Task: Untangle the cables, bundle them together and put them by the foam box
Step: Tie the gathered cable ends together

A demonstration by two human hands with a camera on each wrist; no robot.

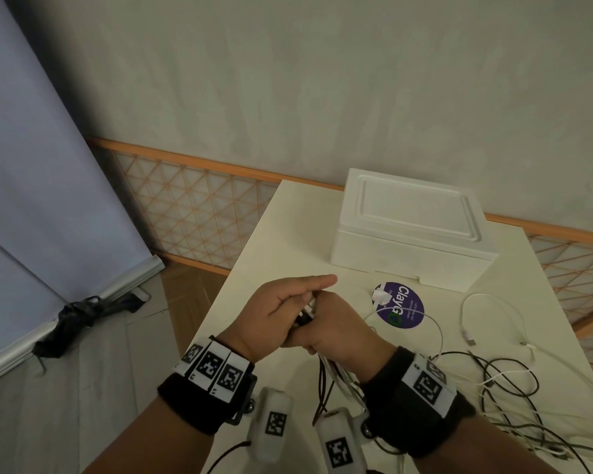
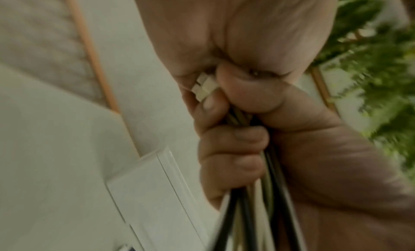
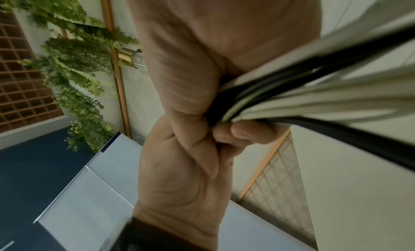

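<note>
Hands, two (image 1: 281, 311) (image 1: 339, 331), grip cables (image 1: 332, 371); one foam box (image 1: 408, 230).

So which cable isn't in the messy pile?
The white cable lying alone in a loop on the table, near the foam box. The other loose ones tangle together.

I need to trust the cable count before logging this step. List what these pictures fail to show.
- How many cables the fist holds: head view, right hand and left hand cover them; wrist views blur them.
- Loose tangle: head view, cut off by the bottom edge.
- Connector ends: left wrist view, fingers cover all but the white tips.
- Round sticker: small print unreadable.
</note>
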